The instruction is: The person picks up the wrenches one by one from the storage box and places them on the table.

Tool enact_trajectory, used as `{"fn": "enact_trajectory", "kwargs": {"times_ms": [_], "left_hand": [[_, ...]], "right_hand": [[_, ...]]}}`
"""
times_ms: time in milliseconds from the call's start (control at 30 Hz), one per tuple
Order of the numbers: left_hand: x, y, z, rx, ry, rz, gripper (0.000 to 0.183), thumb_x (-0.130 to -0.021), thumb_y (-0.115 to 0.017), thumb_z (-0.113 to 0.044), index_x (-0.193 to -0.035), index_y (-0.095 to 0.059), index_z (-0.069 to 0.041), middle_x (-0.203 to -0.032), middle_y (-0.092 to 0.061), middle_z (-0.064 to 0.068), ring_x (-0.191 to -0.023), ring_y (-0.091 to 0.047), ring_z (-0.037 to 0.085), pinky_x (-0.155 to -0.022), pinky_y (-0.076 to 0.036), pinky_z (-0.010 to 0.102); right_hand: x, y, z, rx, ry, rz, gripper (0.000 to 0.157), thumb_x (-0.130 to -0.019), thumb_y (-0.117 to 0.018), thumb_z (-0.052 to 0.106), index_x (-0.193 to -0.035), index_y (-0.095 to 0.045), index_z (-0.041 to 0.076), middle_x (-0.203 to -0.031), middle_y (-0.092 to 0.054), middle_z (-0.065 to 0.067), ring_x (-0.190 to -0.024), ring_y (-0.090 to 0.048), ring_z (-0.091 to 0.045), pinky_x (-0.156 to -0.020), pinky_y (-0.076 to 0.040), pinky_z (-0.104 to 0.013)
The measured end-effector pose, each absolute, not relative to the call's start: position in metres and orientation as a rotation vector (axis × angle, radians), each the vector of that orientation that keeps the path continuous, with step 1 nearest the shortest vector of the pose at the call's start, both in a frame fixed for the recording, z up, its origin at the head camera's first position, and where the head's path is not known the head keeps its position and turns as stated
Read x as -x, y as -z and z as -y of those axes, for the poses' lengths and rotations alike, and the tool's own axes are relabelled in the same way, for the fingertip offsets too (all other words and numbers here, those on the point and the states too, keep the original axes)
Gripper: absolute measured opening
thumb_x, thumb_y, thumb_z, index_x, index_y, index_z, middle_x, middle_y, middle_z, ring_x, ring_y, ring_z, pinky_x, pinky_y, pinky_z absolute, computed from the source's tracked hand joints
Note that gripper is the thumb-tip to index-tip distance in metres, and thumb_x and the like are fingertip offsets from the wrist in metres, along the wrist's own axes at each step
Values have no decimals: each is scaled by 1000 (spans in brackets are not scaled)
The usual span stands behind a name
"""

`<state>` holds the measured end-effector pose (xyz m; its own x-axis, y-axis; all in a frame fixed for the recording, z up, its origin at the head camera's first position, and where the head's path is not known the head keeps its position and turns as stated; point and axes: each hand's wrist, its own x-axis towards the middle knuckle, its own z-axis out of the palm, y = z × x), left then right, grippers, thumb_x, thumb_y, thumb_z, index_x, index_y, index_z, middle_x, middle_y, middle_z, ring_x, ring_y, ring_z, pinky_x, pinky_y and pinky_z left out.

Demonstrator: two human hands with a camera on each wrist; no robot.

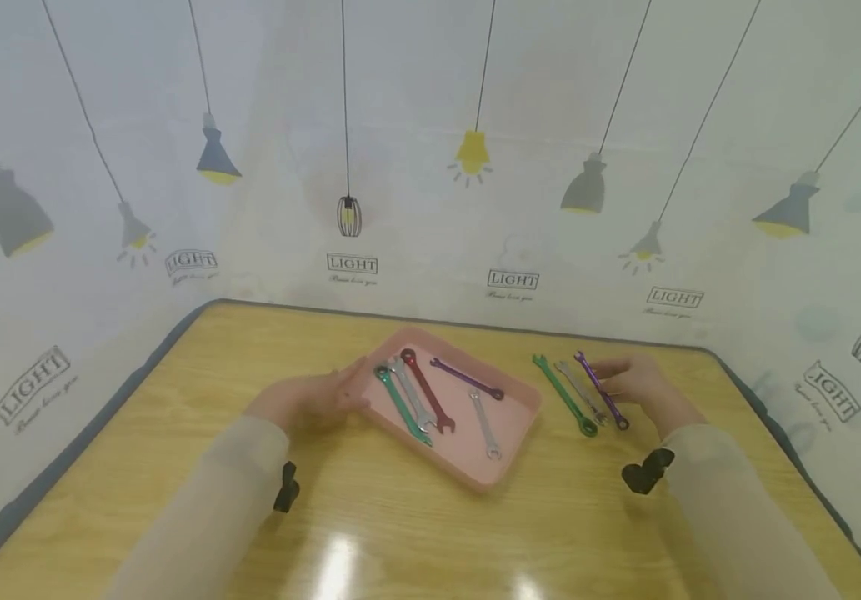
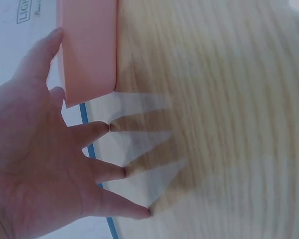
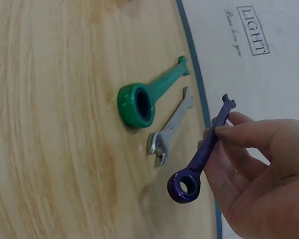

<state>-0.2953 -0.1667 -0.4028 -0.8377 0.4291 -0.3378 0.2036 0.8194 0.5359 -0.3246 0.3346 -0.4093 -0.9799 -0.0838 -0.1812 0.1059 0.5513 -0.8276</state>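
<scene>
My right hand (image 1: 642, 385) pinches a purple combination wrench (image 3: 205, 149) between thumb and fingers, with its ring end pointing down in the right wrist view. Beside it on the table lie a silver open-end wrench (image 3: 170, 127) and a green ratchet wrench (image 3: 162, 85). My left hand (image 2: 45, 154) has its fingers spread, with thumb and index finger against the corner of a pink tray (image 2: 89, 45). In the tray are a teal wrench (image 1: 402, 404), a red wrench (image 1: 427, 392), another purple wrench (image 1: 468, 379) and two silver wrenches (image 1: 486, 425).
The wooden table (image 1: 370, 533) has a dark edge. Behind it and along both sides stands a pale wall covering (image 1: 415, 275) printed with hanging lamps. Each sleeve bears a black wrist device (image 1: 649, 472).
</scene>
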Motion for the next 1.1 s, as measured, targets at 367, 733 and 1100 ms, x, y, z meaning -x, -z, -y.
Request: {"fn": "enact_trajectory", "kwargs": {"times_ms": [367,733,1100], "left_hand": [[301,412,161,-368,-570,-2627,91,-92,-48,-65,-158,-1,-23,-158,-19,20,-146,-4,41,-113,2,62],[302,412,160,-470,-566,-2627,94,-93,-47,-64,-158,1,-17,-156,-20,25,-143,-6,47,-111,1,67],[306,415,161,-457,-544,-2654,91,-95,-49,-59,-158,2,-16,-154,-21,30,-142,-8,49,-109,-2,70]], "right_hand": [[332,429,-352,-92,1300,-2669,49,-84,-68,-3,-131,-54,-7,-127,-59,-26,-105,-64,-34,-84,-56,-38],[340,435,-359,-62,1271,-2666,54,-85,-66,-1,-136,-48,-9,-126,-58,-29,-112,-59,-42,-89,-54,-43],[339,433,-356,-80,1313,-2672,52,-88,-65,-1,-135,-47,-12,-125,-57,-31,-113,-59,-43,-86,-56,-40]]}}
